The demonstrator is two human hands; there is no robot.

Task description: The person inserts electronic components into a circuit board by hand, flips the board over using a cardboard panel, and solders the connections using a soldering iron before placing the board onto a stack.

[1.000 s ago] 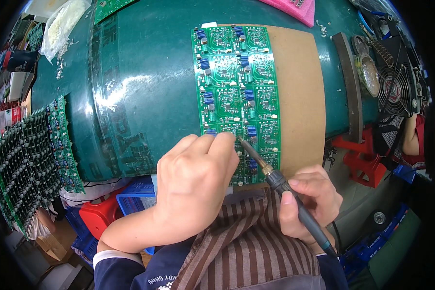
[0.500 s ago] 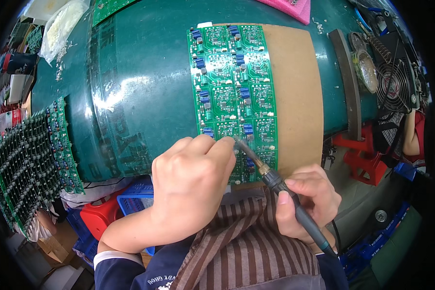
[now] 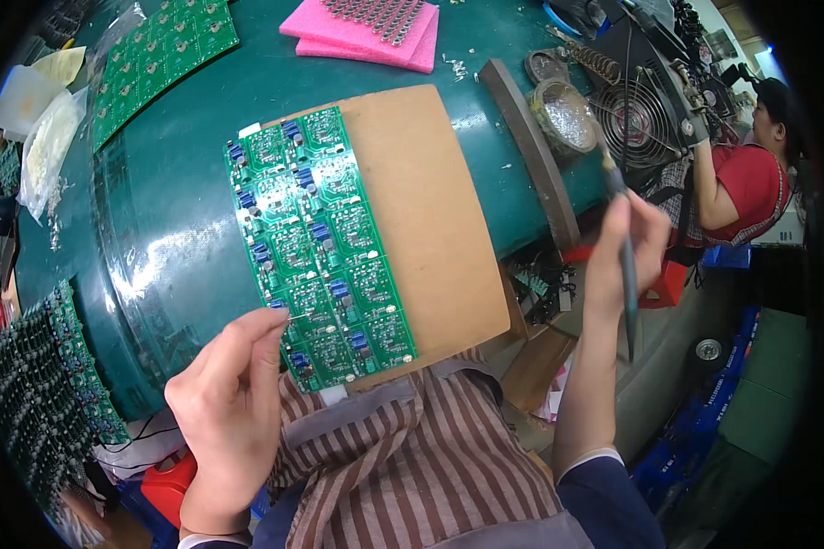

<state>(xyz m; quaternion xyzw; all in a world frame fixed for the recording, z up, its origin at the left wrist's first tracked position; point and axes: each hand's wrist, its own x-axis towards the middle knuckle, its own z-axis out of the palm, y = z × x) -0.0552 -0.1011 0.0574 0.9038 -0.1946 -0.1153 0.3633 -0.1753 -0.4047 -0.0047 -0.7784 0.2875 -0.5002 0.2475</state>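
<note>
A green panel of circuit boards (image 3: pixel 293 242) with blue parts lies on a tan board (image 3: pixel 421 201), slightly tilted. Over the panel's lower left, my left hand (image 3: pixel 233 384) pinches a short, thin piece of silvery wire (image 3: pixel 301 317), likely solder; the rest of it is hidden in the fingers. Off to the right, raised above the table edge, my right hand (image 3: pixel 634 242) is closed round a soldering iron (image 3: pixel 628 274). Its hot end points up and away, next to a round dish (image 3: pixel 566 117) with shiny contents.
A dark metal bar (image 3: pixel 531 151) stands left of the dish, and a black fan (image 3: pixel 630 121) behind it. Pink foam (image 3: pixel 366 32) and another green panel (image 3: pixel 165 59) lie at the back. Stacked circuit boards (image 3: pixel 37 403) fill the left. A person in red (image 3: pixel 737 188) sits at the right.
My right hand has carried the soldering iron off the panel, rightward and up to the dish. My left hand has drawn back left. The view has shifted, so the panel sits further left.
</note>
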